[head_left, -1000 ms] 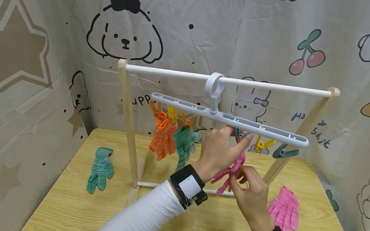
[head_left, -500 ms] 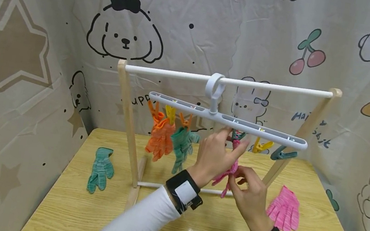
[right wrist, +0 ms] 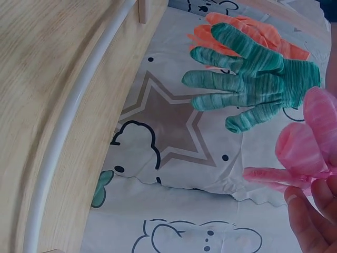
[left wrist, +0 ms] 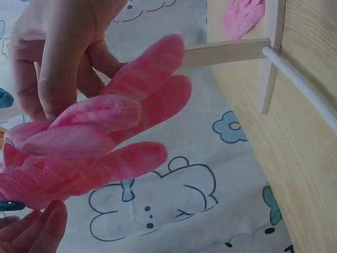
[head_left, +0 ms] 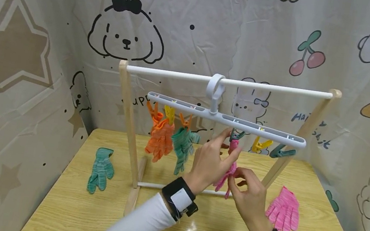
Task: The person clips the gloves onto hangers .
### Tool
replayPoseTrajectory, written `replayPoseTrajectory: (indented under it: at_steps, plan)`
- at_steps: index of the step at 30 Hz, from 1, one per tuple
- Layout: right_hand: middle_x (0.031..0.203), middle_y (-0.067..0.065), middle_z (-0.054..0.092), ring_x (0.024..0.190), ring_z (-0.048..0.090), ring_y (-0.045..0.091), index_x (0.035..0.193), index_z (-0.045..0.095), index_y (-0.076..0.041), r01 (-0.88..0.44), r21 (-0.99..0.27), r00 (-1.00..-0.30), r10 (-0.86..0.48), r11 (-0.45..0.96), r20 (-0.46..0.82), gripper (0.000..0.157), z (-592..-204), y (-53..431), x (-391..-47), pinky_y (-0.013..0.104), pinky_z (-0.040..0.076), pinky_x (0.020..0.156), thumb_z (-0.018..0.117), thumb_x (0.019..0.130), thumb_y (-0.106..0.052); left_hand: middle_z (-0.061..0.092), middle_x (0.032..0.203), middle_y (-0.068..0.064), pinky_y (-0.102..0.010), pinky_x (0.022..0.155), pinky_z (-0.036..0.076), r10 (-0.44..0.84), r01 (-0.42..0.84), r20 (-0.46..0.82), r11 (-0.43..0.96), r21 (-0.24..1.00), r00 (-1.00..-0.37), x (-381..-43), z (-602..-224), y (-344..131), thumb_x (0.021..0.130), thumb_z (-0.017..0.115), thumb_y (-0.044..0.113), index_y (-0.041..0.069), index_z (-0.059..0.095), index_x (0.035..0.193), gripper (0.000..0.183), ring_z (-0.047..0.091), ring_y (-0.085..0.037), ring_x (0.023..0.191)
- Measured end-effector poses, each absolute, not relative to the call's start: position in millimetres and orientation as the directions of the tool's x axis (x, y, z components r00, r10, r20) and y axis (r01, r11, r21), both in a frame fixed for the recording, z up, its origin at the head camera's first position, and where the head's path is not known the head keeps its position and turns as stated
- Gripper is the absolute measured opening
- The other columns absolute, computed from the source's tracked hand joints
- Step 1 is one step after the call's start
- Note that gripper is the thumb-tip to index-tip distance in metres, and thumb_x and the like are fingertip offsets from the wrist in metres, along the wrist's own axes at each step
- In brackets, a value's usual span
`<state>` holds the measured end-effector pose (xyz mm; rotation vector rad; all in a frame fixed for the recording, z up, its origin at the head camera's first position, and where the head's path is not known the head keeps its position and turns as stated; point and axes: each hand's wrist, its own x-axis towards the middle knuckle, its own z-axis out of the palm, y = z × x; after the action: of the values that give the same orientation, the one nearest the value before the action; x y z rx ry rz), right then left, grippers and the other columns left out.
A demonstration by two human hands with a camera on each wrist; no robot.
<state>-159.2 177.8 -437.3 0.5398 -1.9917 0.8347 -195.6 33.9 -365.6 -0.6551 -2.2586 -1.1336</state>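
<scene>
Orange glove (head_left: 161,138), green glove (head_left: 181,149) hung; right hand (head_left: 248,195) pinched seemingly clipped pink glove (left wrist: 87,142), left hand's (head_left: 209,161) grip unclear; lower-left glove (head_left: 102,169), lower-right glove (head_left: 284,210) lay unclipped.

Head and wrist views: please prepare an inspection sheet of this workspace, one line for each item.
Surface: wooden table, bearing a loose green glove and a loose pink glove.
Job's things: hanger on a rack; orange glove and hanging green glove clipped beneath; held pink glove under a teal clip.
Clutter: nothing seen.
Hands: right hand pinches the held pink glove; left hand at its upper part, grip unclear.
Cables: none clearly identifiable.
Surroundings: printed fabric behind.
</scene>
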Motion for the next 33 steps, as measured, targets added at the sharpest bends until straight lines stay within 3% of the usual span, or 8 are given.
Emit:
replayPoseTrajectory:
  at_steps: [5,14,23,33]
  plan:
    - [0.079,0.003,0.065,0.067,0.062,0.015,0.088,0.065,-0.007,-0.645,-0.368,-0.537,-0.055,0.670,0.842,0.022,-440.4,179.4,-158.9,0.026,0.051,0.050,0.074,0.069,0.000,0.064,0.123,-0.003,-0.012,0.060,0.047,0.189,0.610,0.614,0.516,0.602,-0.766,-193.0,-372.2,31.8,0.094,0.048,0.044,0.011,0.046,0.139,0.056,0.067,-0.011,0.087]
    - [0.079,0.001,0.064,0.070,0.060,0.013,0.088,0.064,-0.009,-0.590,-0.436,-0.641,-0.067,0.680,0.764,0.012,-447.4,180.3,-151.8,0.028,0.051,0.052,0.069,0.078,-0.006,0.066,0.118,0.001,-0.012,0.062,0.047,0.207,0.590,0.579,0.516,0.620,-0.789,-186.7,-384.9,28.9,0.092,0.050,0.042,0.010,0.047,0.138,0.056,0.066,-0.008,0.086]
    - [0.081,-0.005,0.063,0.072,0.060,0.008,0.087,0.064,-0.012,-0.581,-0.456,-0.672,-0.082,0.674,0.736,0.010,-464.0,181.1,-141.8,0.022,0.050,0.053,0.068,0.080,-0.006,0.067,0.116,0.006,-0.013,0.062,0.048,0.207,0.580,0.568,0.528,0.621,-0.796,-178.6,-400.4,22.0,0.090,0.051,0.045,0.020,0.047,0.138,0.054,0.065,-0.003,0.086]
    - [0.085,-0.004,0.063,0.071,0.059,0.005,0.090,0.062,-0.012,-0.544,-0.483,-0.723,-0.092,0.686,0.685,0.011,-484.5,182.7,-126.8,0.021,0.050,0.052,0.067,0.081,-0.008,0.068,0.113,0.001,-0.020,0.065,0.052,0.199,0.569,0.558,0.519,0.638,-0.806,-166.0,-420.6,8.0,0.089,0.055,0.044,0.016,0.047,0.137,0.057,0.066,-0.007,0.086]
